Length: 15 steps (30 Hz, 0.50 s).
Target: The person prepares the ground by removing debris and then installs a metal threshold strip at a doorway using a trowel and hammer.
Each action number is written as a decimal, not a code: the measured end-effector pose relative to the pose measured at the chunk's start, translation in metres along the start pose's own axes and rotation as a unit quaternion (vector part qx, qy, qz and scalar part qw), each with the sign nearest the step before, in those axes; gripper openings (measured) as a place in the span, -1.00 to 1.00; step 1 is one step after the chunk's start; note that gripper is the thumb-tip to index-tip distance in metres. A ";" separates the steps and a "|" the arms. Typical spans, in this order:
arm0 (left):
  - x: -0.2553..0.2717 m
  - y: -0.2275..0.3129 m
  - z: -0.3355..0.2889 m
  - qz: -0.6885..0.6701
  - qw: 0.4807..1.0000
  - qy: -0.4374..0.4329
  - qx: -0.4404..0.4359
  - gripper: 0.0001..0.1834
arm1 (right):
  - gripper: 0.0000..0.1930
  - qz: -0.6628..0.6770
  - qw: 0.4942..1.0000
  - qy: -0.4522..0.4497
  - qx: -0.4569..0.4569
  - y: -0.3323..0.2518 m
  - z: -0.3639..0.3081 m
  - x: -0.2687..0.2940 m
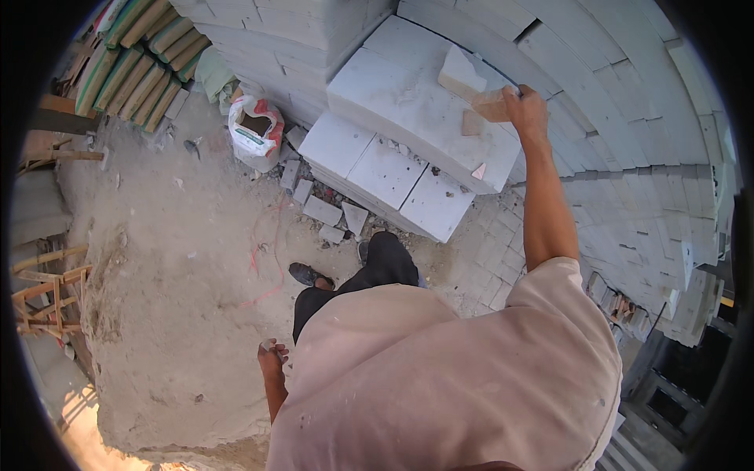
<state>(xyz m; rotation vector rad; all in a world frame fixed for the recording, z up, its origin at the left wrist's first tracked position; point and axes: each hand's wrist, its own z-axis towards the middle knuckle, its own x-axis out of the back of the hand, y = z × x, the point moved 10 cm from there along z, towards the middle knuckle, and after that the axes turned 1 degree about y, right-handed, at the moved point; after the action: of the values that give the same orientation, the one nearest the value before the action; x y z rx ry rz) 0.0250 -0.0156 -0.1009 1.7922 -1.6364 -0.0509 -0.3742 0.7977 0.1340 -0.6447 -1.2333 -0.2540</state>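
In the upper right of the frame, the right hand [529, 114] grips the right end of a tan piece [490, 106], fingers and thumb around its edge. The piece, somewhat blurred, extends to the left of the hand, above the large white block [393, 82]; whether it touches the block I cannot tell. A pale chunk [461, 72] is just up and left of it, a small tan chip [471, 123] just below. The wall [585, 67] rises beside the hand at upper right. Well apart, at lower centre-left, the left hand [272, 358] hangs over the ground [181, 314], fingers loosely curled; I cannot tell whether it holds anything.
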 end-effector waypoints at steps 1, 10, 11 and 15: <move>0.007 -0.012 -0.005 0.013 1.000 0.001 0.009 -0.81 | -0.54 0.021 1.000 0.015 0.010 -0.018 -0.004 0.027; 0.023 -0.026 -0.018 0.148 0.987 -0.029 0.063 -0.81 | -0.46 -0.105 0.989 -0.093 0.048 0.000 -0.001 -0.093; 0.023 -0.017 -0.010 0.122 0.989 -0.013 0.079 -0.81 | -0.42 -0.105 0.986 -0.124 0.041 -0.012 0.002 -0.103; 0.027 0.019 0.004 -0.045 0.997 0.052 0.038 -0.80 | -0.47 -0.095 0.986 -0.132 0.025 -0.008 0.010 -0.091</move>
<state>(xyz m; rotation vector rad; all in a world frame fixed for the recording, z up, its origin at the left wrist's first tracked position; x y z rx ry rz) 0.0128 -0.0403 -0.0830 1.8933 -1.5018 0.0641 -0.4159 0.7828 0.0538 -0.5282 -1.5547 -0.3021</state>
